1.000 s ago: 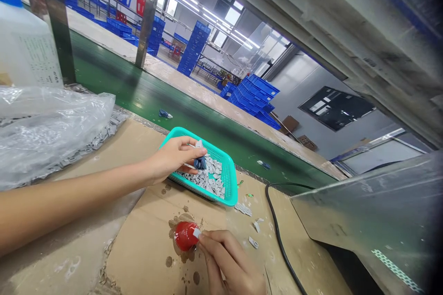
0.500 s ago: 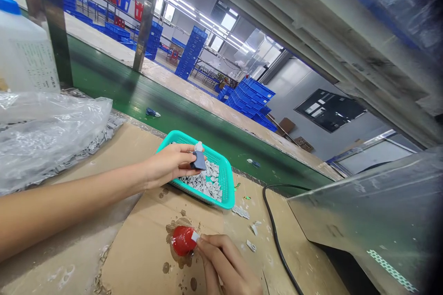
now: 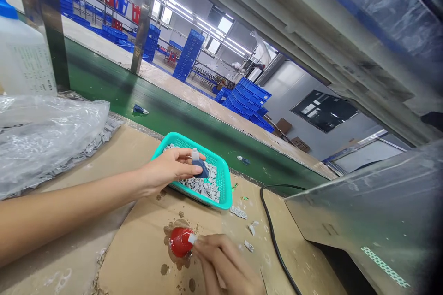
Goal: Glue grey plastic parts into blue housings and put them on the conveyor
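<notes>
Pinch and grip

My right hand (image 3: pixel 224 258) pinches a white piece (image 3: pixel 192 239) by its end, tip clear at the red cup (image 3: pixel 180 242), seven o'clock. Twelve from there, above the turquoise basket (image 3: pixel 226 185), my left hand (image 3: pixel 166 170) grips a blue part (image 3: pixel 198 168), apparently leaving its neck (image 3: pixel 195 153) free.

A pale tab (image 3: pixel 191 239) is at a red cup (image 3: pixel 180 242), a navy piece (image 3: pixel 200 169) (white tip (image 3: pixel 195 154) up) beyond.
</notes>
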Motion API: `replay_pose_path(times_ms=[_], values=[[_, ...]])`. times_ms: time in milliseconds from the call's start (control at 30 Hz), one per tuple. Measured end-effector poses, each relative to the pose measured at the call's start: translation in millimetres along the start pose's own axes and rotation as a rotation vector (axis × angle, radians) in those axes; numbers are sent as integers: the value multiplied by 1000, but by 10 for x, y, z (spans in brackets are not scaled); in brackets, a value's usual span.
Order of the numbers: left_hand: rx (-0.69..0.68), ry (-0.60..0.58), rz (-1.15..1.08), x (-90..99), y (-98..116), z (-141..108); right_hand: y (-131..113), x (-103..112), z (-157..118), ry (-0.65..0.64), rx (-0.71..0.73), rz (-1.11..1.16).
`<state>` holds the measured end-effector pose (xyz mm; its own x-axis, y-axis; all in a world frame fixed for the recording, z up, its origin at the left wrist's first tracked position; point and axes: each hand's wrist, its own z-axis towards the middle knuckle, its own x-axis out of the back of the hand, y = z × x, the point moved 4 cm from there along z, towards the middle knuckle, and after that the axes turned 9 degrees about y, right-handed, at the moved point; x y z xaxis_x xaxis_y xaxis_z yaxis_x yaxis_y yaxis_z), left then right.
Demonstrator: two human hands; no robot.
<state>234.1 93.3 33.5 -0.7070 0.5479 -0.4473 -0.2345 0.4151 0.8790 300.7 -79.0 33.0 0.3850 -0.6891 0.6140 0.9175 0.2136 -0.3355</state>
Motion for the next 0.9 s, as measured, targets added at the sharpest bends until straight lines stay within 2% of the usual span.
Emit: replay_pose_path(times_ms=[133,267,433,500,567,633,767,900], values=[[-62,5,26,-11,31,-9,-20,87,158,6,-33,56],[-71,-17,70,-54,62,-51,29,84,206,-123,-64,126],[-89,-73,264,-122,50,-97,93,220,393,-192,-175,176],[-98,-121,314,-156,39,-115,140,289,510,-143,-265,214],[-119,-169,349,-187,35,-141,199,339,613,-36,-340,243],[-137,-208,378,-211,37,-173,253,329,669,22,-390,277],[-193,-257,408,-237,55,-217,304,239,660,31,-435,282],[-239,-232,442,-241,63,-214,267,219,634,17,-424,221]])
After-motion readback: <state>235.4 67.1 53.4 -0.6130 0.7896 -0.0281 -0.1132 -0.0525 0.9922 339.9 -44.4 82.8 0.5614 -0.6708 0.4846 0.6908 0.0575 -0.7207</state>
